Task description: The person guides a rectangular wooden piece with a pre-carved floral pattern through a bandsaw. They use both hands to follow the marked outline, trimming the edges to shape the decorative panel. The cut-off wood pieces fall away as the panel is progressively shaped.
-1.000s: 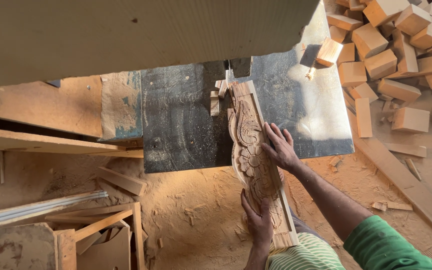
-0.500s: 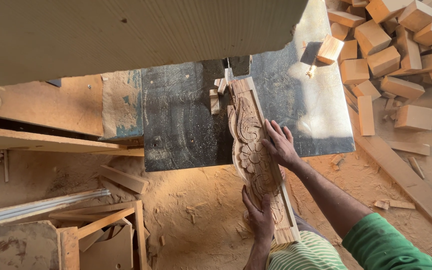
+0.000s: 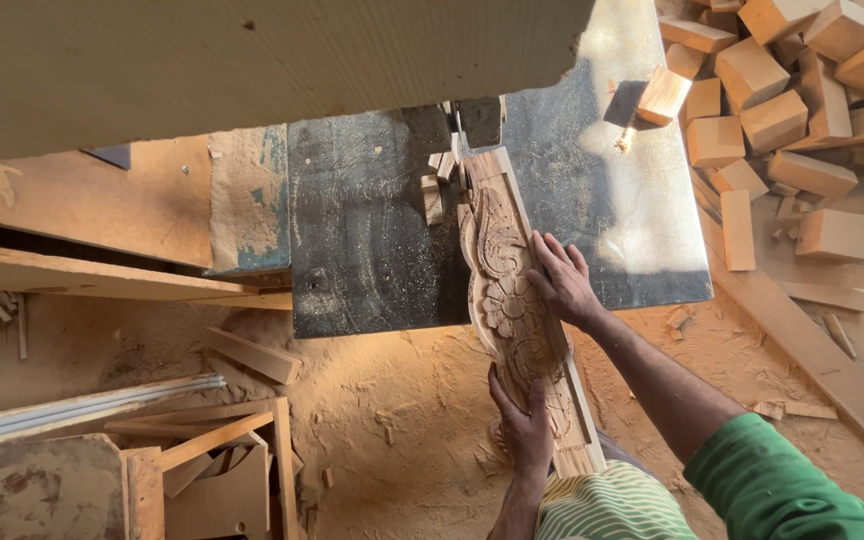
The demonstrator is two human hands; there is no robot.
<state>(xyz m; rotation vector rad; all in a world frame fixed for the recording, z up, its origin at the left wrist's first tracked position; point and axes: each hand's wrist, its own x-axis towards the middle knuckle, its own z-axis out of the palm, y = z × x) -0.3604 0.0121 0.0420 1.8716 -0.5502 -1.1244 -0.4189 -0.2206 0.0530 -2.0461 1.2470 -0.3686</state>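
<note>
On a dark, scuffed steel saw table [image 3: 372, 230], a long carved wooden panel [image 3: 512, 300] with leaf-and-flower relief lies lengthwise, its far end at the blade guide. In the last second it has edged slightly forward, suggesting a cut in progress. The right hand [image 3: 564, 282] lies flat and open against its right edge; the left hand [image 3: 524, 425] cups its near end, fingers wrapped loosely. Pale offcut blocks [image 3: 782, 110] and sawdust [image 3: 402, 400] surround it.
</note>
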